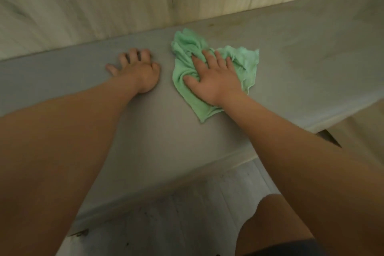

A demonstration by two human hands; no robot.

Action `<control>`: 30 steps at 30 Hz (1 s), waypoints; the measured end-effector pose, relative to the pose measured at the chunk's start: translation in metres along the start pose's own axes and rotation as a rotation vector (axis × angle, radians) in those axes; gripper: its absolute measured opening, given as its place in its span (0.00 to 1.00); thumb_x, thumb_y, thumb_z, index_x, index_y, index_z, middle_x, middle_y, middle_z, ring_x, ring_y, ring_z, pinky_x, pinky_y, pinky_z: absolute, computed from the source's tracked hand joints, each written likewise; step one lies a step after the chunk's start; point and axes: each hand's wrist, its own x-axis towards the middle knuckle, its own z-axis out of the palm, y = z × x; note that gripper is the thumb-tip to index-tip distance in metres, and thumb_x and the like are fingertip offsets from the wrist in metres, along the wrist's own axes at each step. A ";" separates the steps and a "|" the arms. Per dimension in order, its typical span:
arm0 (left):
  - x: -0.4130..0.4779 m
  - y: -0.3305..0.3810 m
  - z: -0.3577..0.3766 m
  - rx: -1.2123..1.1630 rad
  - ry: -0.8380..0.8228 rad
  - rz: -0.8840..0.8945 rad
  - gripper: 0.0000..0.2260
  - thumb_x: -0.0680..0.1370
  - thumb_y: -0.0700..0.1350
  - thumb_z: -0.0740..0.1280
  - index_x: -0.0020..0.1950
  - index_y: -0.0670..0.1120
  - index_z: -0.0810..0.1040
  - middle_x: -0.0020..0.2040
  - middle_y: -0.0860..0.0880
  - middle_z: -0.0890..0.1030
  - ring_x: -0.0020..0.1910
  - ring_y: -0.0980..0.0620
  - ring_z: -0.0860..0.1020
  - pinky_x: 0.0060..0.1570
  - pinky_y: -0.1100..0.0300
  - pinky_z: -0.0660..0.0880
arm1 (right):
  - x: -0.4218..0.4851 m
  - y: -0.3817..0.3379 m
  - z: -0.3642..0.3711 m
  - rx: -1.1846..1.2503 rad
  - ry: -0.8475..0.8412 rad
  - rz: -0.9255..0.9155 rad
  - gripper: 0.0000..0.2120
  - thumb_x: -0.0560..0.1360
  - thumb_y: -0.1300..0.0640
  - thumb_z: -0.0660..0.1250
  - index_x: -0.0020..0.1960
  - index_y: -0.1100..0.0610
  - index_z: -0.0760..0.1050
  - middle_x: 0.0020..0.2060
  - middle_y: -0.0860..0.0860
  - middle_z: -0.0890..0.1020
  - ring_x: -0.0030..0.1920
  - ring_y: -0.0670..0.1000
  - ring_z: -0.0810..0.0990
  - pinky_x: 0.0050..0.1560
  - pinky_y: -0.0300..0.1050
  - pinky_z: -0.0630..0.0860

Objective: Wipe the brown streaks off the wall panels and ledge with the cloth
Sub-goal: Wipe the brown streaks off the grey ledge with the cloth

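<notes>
While the right hand presses spread fingers flat on the crumpled green cloth, the left hand rests bent, empty fingers on the grey ledge nearby.

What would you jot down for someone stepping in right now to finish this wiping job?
Left hand: no grip, fingertips rest on the grey ledge.
Right hand: presses flat on the green cloth, which lies bunched on the ledge just below the wall panels.
Done: the ledge left of the cloth looks streak-free.
Left: faint brown smudges on the ledge right of the cloth; the panels are too blurred to judge.
</notes>
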 end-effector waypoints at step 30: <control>-0.027 -0.037 -0.012 -0.123 0.066 0.286 0.21 0.86 0.49 0.57 0.78 0.43 0.70 0.78 0.37 0.68 0.77 0.37 0.66 0.78 0.46 0.61 | -0.164 -0.019 0.026 -0.067 0.311 -0.036 0.28 0.79 0.39 0.56 0.76 0.48 0.73 0.76 0.55 0.71 0.77 0.61 0.66 0.77 0.63 0.58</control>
